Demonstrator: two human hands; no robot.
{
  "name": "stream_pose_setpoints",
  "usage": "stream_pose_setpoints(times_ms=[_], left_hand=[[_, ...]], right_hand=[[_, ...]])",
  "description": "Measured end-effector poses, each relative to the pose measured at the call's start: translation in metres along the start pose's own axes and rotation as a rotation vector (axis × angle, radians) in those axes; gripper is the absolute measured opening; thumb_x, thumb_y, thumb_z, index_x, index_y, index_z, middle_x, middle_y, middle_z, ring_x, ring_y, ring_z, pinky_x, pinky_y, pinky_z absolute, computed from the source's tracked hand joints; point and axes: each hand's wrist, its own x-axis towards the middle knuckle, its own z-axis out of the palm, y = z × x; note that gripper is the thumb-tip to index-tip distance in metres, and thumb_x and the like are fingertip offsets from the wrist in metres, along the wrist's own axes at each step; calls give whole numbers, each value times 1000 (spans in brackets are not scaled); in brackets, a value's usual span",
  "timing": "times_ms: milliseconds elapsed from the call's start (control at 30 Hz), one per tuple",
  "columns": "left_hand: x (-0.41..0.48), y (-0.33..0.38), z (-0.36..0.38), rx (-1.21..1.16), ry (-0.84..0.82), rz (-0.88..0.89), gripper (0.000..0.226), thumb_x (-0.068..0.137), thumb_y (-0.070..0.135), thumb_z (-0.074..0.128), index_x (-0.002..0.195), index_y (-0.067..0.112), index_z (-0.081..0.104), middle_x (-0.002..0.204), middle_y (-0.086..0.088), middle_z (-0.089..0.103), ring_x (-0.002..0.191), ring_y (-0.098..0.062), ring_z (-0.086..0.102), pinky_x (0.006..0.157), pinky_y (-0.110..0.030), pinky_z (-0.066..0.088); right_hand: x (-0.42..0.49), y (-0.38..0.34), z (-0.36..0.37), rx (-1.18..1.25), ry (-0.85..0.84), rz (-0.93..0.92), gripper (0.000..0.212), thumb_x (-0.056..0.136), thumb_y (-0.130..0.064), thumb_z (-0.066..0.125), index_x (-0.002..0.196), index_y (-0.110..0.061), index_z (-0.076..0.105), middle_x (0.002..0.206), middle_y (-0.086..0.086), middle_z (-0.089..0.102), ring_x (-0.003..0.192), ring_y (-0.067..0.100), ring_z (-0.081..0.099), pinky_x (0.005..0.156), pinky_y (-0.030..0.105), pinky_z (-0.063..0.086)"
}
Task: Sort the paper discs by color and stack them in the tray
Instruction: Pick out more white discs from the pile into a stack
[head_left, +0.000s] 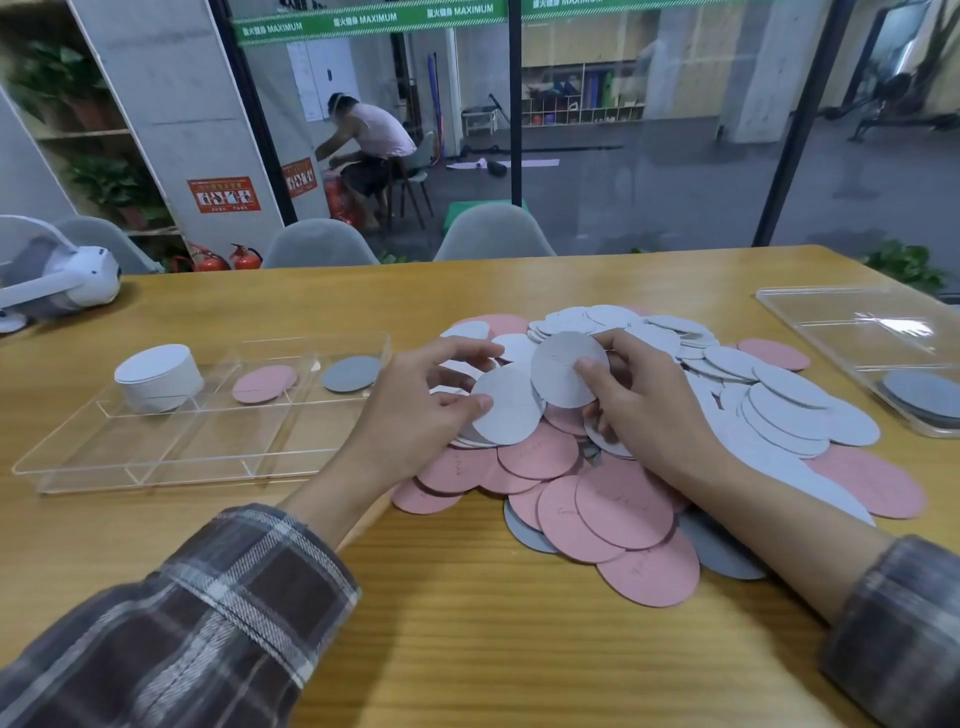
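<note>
- The paper discs (623, 499) lie in a broad loose heap on the wooden table (467, 649), right of centre. Pink is mostly at the near edge, white is piled toward the far and right sides, and some grey shows from beneath at the near edge.
- The left hand (415, 410) pinches a white disc (506, 415) by its left edge, thumb on top and fingers curled under, just above the heap. Thin white edges below it may be more discs in the same grip, though that is hard to make out.
- The right hand (644, 400) holds a second pale disc (563, 371) tilted up, with the thumb pressed on its face and the fingers behind. This disc overlaps the upper right of the white disc.
- The clear tray (78, 462) sits on the table just left of the left hand. Its far row holds a tall white stack (156, 382) on the left, a low pink stack (265, 383) in the middle and a low grey stack (350, 373) on the right.
- A second clear tray (831, 322) at the table's right edge holds grey discs (924, 395).
- A white headset (62, 280) rests at the far left of the table.
- Grey chairs (493, 234) stand behind the table, and a seated person (371, 135) is visible beyond the glass.
</note>
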Motion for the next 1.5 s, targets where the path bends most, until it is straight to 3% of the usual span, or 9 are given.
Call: stream_pose_setpoints(times_ms=[267, 533, 767, 900, 1033, 1133, 1233, 1367, 1500], left_hand=[[2, 3, -4, -119, 23, 9, 37, 85, -4, 80, 114, 18, 76, 102, 3, 77, 86, -14, 72, 81, -22, 56], [0, 4, 2, -164, 28, 52, 33, 82, -7, 81, 111, 9, 76, 94, -2, 79, 90, -15, 74, 85, -25, 58], [-5, 3, 13, -44, 161, 85, 29, 79, 11, 90, 104, 17, 77, 83, -1, 75, 83, -13, 72, 73, -23, 58], [-5, 4, 17, 50, 183, 72, 26, 80, 21, 90, 102, 19, 77, 80, 0, 72, 77, -16, 69, 67, -26, 58], [-3, -8, 6, 425, 46, 78, 30, 84, 40, 84, 106, 24, 75, 100, 12, 70, 89, 0, 62, 76, -9, 44], [-3, -11, 3, 523, -34, 42, 36, 85, 46, 81, 111, 23, 75, 109, 9, 70, 94, -2, 61, 85, -21, 49], [-3, -9, 3, 561, -43, 37, 44, 83, 49, 82, 118, 24, 74, 113, 8, 69, 98, -5, 61, 81, -12, 41], [-3, -7, 1, 503, -12, 46, 42, 78, 40, 88, 115, 24, 73, 105, 12, 69, 91, 2, 59, 77, -1, 38], [-2, -1, 0, 293, 36, 28, 30, 82, 12, 86, 108, 24, 77, 95, 9, 72, 84, -5, 62, 71, -20, 51]], right_hand=[[-5, -7, -1, -2, 29, -43, 12, 102, -17, 52, 97, -20, 63, 71, -4, 66, 59, 19, 68, 57, 34, 54], [-5, -8, 0, -90, -38, -138, 13, 102, -20, 53, 94, -24, 63, 73, -14, 63, 68, 12, 62, 62, 23, 48], [-13, -15, 6, -112, -217, -197, 17, 102, -36, 55, 102, -23, 66, 86, -7, 69, 76, 10, 64, 67, 27, 50], [-12, -11, 8, -210, -185, -260, 7, 99, -28, 61, 101, -23, 66, 86, -8, 70, 79, 12, 64, 69, 27, 49], [-9, -8, 2, -261, -74, -243, 8, 100, -23, 57, 96, -19, 62, 75, -2, 67, 65, 11, 59, 64, 27, 47], [-7, -4, 0, -298, -38, -209, 9, 101, -24, 55, 98, -18, 62, 75, -2, 65, 65, 13, 56, 67, 30, 47], [-7, -3, 0, -285, -29, -182, 9, 101, -22, 55, 99, -18, 62, 74, -5, 64, 64, 13, 58, 65, 28, 46], [-7, -1, 0, -260, -23, -148, 14, 101, -21, 54, 110, -20, 65, 80, -12, 66, 69, 9, 62, 67, 23, 47], [-7, 0, 0, -261, -26, -140, 18, 101, -20, 54, 115, -22, 66, 84, -14, 67, 75, 5, 62, 68, 19, 47]])
